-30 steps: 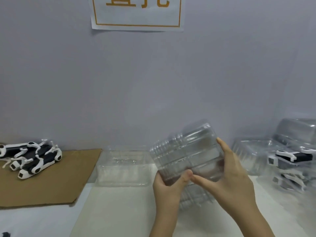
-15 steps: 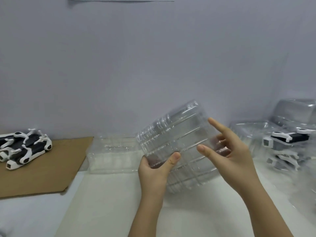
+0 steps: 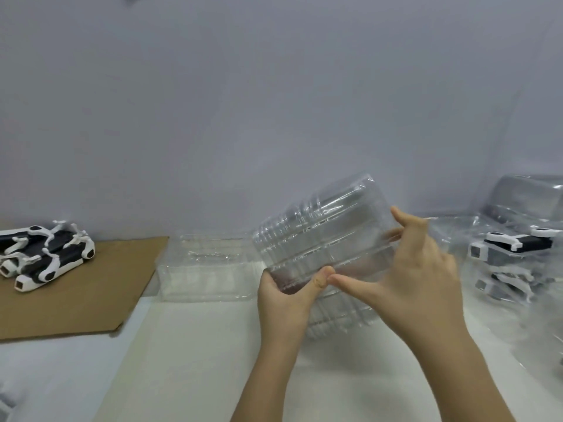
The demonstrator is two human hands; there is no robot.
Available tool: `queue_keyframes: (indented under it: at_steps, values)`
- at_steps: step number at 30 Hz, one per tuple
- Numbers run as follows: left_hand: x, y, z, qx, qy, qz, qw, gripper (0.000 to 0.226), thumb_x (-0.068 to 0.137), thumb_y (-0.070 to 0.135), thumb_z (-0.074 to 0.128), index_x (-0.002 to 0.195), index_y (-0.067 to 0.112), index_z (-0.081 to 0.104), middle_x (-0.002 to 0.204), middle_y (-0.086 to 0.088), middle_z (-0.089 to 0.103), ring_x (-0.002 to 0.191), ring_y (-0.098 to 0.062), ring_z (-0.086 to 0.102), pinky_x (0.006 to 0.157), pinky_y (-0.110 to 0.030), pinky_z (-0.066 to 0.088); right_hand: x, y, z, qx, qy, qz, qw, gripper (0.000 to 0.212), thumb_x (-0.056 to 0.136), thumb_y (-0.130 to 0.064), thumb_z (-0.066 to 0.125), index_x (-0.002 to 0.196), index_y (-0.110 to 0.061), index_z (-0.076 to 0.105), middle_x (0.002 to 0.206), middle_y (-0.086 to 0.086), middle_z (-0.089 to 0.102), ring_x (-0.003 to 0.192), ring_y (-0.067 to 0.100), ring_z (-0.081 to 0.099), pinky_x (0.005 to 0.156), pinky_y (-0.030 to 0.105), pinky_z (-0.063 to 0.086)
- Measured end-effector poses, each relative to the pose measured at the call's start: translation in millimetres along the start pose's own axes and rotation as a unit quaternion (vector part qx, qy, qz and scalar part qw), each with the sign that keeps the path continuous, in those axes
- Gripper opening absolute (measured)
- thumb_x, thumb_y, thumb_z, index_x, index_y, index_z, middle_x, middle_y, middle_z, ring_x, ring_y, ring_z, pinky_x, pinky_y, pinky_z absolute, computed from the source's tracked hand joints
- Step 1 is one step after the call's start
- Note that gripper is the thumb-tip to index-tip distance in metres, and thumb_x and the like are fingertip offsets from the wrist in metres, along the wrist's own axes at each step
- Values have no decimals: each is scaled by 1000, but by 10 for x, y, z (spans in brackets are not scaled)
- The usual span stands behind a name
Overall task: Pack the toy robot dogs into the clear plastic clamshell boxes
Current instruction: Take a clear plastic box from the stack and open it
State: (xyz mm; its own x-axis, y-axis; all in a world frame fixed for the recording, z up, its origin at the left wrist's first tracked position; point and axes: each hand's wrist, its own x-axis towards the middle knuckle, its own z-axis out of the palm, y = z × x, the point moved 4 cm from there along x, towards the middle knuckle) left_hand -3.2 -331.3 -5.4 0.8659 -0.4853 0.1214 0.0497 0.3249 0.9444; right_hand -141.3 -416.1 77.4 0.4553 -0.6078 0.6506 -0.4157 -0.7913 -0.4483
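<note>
Clear plastic: a stack of clamshell boxes [image 3: 323, 239], nested one in another, held up just over the white table [image 3: 198, 360] and tipped to one side. Half a second back, right hand [image 3: 420, 275] open and off the stack, fingers straight; now back on it, thumb pressed to the near bottom edge, fingers curled over the right end. Left hand [image 3: 283, 300] same as before, gripping the near left corner, thumb on the front, tip to tip with the other thumb. Looks like a try at peeling one box off the stack, so no dog going in yet. Thin, shiny and see-through, with ribs and lines across the face; hard to count the boxes in it. Probably slippery and bendy, so easy to pull off two at once. Waiting on the brown cardboard [image 3: 91, 293] at far left, well apart from the hands: black and white toy robot dogs [image 3: 45, 257], lying in a pile. Between cardboard and stack, one open box [image 3: 207, 266] flat on the table. At far right, packed boxes [image 3: 518, 248] with dogs already inside.
</note>
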Motion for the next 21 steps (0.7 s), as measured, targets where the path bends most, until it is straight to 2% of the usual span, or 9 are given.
queue_keyframes:
  at_steps: [2, 4, 6, 9, 11, 14, 18, 21]
  values:
    - [-11, -8, 14, 5, 3, -1, 1000, 75, 38, 48, 91, 101, 19, 64, 91, 8, 76, 85, -9, 72, 69, -21, 56, 6, 31, 22, 28, -18, 12, 999, 107, 45, -74, 72, 132, -38, 21, 103, -11, 51, 100, 19, 57, 76, 36, 42]
    - [-10, -14, 18, 10, 3, -2, 1000, 74, 38, 48, 90, 101, 18, 64, 91, 8, 76, 86, -9, 72, 73, -25, 56, 20, 101, 15, 68, -23, 26, 997, 108, 44, -70, 78, 133, -44, 22, 96, -19, 47, 89, 10, 55, 62, 23, 39]
    - [-12, -14, 17, 24, 4, 2, 1000, 73, 39, 50, 89, 100, 19, 65, 91, 8, 76, 86, -9, 72, 76, -29, 56, 34, 155, 24, 99, -17, 38, 994, 106, 44, -64, 83, 132, -50, 25, 95, -22, 47, 82, 0, 53, 62, 17, 36]
    - [-17, -14, 19, 47, 5, 6, 999, 72, 38, 53, 88, 98, 21, 65, 89, 11, 75, 83, -6, 72, 74, -27, 55, 44, 210, 40, 149, -15, 63, 987, 102, 41, -56, 87, 124, -60, 29, 93, -21, 48, 84, -8, 52, 65, 24, 42]
    - [-15, -11, 20, 59, 7, 9, 998, 69, 39, 53, 89, 96, 23, 64, 86, 16, 74, 80, -2, 71, 68, -20, 53, 61, 275, 26, 172, -16, 75, 982, 99, 41, -52, 88, 119, -64, 30, 91, -18, 49, 80, -5, 53, 67, 28, 45]
    - [1, -17, 6, 72, 13, 10, 997, 59, 48, 43, 95, 92, 23, 63, 82, 22, 71, 74, 1, 69, 59, -12, 50, 86, 361, -18, 190, -6, 81, 978, 93, 42, -48, 88, 118, -57, 35, 86, -13, 51, 71, -2, 53, 66, 29, 46]
    - [7, -24, -3, 76, 14, 8, 997, 57, 50, 38, 95, 93, 21, 63, 83, 18, 72, 76, -2, 70, 63, -17, 53, 99, 391, -36, 193, -9, 80, 978, 91, 42, -48, 87, 117, -55, 35, 85, -12, 52, 69, -1, 53, 66, 30, 48]
    - [-5, -5, 15, 70, 6, 12, 997, 56, 50, 36, 94, 94, 19, 64, 82, 19, 73, 76, -1, 71, 61, -13, 52, 104, 400, -64, 201, -8, 78, 977, 90, 43, -46, 88, 116, -56, 35, 86, -12, 52, 68, 1, 54, 66, 28, 47]
